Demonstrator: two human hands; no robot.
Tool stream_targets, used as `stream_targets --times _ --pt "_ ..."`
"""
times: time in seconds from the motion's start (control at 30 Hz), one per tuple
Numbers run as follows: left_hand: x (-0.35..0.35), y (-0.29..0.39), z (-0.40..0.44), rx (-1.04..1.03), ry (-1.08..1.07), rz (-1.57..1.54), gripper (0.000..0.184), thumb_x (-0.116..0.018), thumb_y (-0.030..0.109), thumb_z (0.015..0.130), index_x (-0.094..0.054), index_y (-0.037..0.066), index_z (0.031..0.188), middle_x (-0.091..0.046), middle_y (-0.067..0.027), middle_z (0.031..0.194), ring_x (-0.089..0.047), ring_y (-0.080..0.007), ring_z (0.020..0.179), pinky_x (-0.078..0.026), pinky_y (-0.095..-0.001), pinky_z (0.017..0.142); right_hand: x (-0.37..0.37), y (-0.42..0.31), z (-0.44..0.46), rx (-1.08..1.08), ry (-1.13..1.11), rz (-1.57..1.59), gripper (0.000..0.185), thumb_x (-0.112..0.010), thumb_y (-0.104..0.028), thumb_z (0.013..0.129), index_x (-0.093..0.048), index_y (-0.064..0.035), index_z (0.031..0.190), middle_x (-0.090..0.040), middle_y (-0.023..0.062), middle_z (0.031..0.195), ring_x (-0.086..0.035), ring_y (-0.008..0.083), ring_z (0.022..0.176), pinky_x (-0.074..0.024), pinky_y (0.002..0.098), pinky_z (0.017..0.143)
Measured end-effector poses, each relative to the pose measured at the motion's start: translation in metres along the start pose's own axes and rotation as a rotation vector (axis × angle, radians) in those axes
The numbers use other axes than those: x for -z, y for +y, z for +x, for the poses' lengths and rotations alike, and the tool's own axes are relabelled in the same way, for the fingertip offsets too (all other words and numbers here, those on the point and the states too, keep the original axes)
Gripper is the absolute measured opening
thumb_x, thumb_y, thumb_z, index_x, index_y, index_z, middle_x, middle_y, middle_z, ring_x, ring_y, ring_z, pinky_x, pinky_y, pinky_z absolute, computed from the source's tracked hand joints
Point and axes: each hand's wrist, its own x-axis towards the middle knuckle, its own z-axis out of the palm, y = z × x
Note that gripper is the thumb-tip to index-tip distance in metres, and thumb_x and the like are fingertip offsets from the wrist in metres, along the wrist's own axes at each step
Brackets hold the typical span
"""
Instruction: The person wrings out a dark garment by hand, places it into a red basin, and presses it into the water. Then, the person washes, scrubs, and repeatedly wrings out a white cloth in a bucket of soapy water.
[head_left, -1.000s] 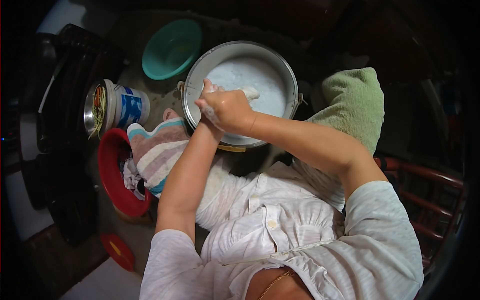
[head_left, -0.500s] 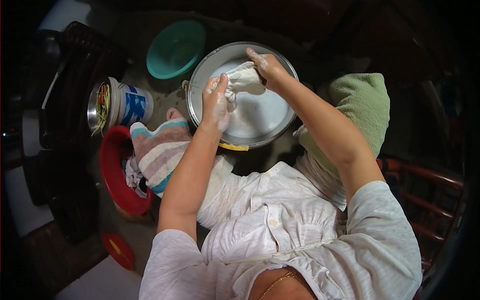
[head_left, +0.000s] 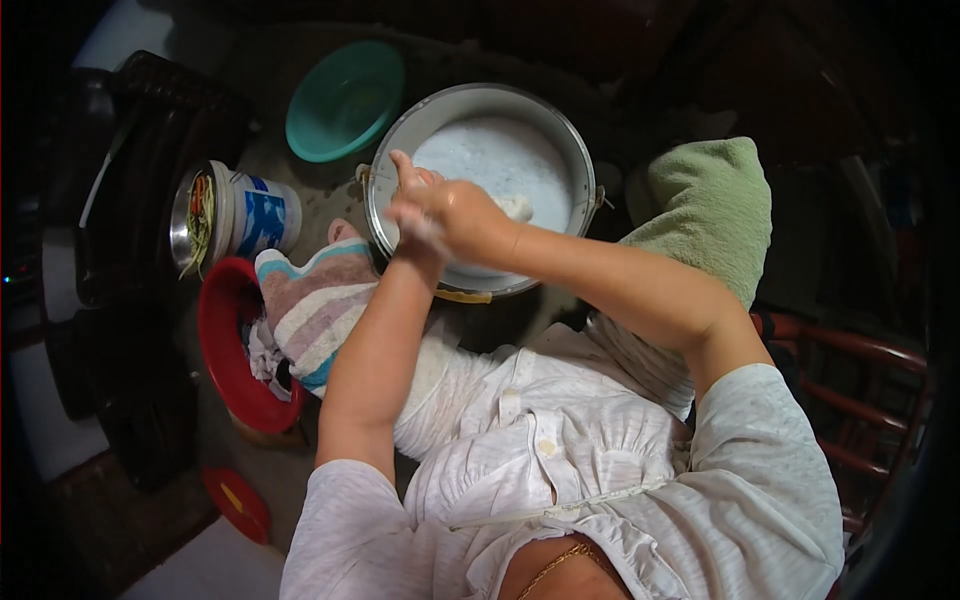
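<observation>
My right hand (head_left: 465, 215) crosses over my left wrist and lower hand, its fingers smeared by motion. My left hand (head_left: 408, 172) is mostly covered by it; only a raised digit and a bit of hand show above. Both are over the left part of a round metal-rimmed bucket (head_left: 583, 160) with whitish, sudsy water. A lump of white cloth (head_left: 515, 208) shows just beyond my right hand, over or in the water. Whether my left hand grips its hidden part, I cannot tell.
A teal basin (head_left: 315, 110) stands behind left. Left are a labelled white bucket (head_left: 262, 215), a bowl of shredded vegetables (head_left: 203, 215) and a red basin (head_left: 225, 345) with laundry. Towels cover my knees, one striped (head_left: 325, 295), one green (head_left: 705, 210). A red-framed chair (head_left: 865, 355) stands right.
My right hand has moved left and nearer to me, from the white cloth onto my left wrist. The cloth, earlier stretched between both hands, is now mostly hidden and lower.
</observation>
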Motion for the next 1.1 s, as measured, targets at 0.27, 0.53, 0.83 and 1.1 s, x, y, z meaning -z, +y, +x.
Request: stream_targets --times 0.27,0.53,0.83,1.1 --pt "-0.048 -0.014 -0.014 0.078 0.215 0.013 0.041 -0.042 0.048 0.086 -0.052 0.008 0.092 -0.055 -0.0052 0.093 -0.054 -0.0200 0.087 -0.045 -0.0338 0.077 0.014 0.016 0.010 -0.122 0.026 -0.523 0.028 -0.047 -0.027 0.084 -0.060 -0.0080 0.069 -0.058 0.0151 0.063 -0.056 0.0333 0.060 -0.0439 0.0403 0.053" --pt "-0.070 -0.005 -0.031 0.103 0.195 0.032 0.058 -0.039 0.062 0.080 -0.047 0.009 0.103 -0.052 -0.0073 0.105 -0.049 -0.0188 0.101 -0.043 -0.0339 0.082 0.013 0.018 0.005 -0.027 -0.045 -0.607 0.026 -0.048 -0.030 0.083 -0.059 -0.0090 0.072 -0.056 0.0132 0.061 -0.056 0.0313 0.057 -0.0443 0.0410 0.053" --pt "-0.042 0.002 -0.011 0.076 -0.026 0.152 0.020 -0.051 0.018 0.086 -0.047 0.005 0.101 -0.056 -0.0096 0.096 -0.058 -0.0215 0.087 -0.049 -0.0332 0.078 0.066 0.056 0.035 -0.950 -0.168 0.608 0.062 -0.039 -0.065 0.079 -0.057 -0.0065 0.068 -0.046 0.0008 0.061 -0.043 0.0117 0.060 -0.0334 0.0262 0.056" --pt "-0.019 0.016 0.000 -0.070 0.115 0.140 0.020 -0.046 0.017 0.089 -0.047 0.002 0.102 -0.054 -0.0115 0.100 -0.055 -0.0217 0.094 -0.046 -0.0351 0.082 0.070 0.086 0.020 -0.744 -0.326 0.636 0.014 -0.061 -0.020 0.073 -0.056 -0.0068 0.072 -0.052 0.0013 0.072 -0.050 0.0130 0.072 -0.0387 0.0277 0.072"
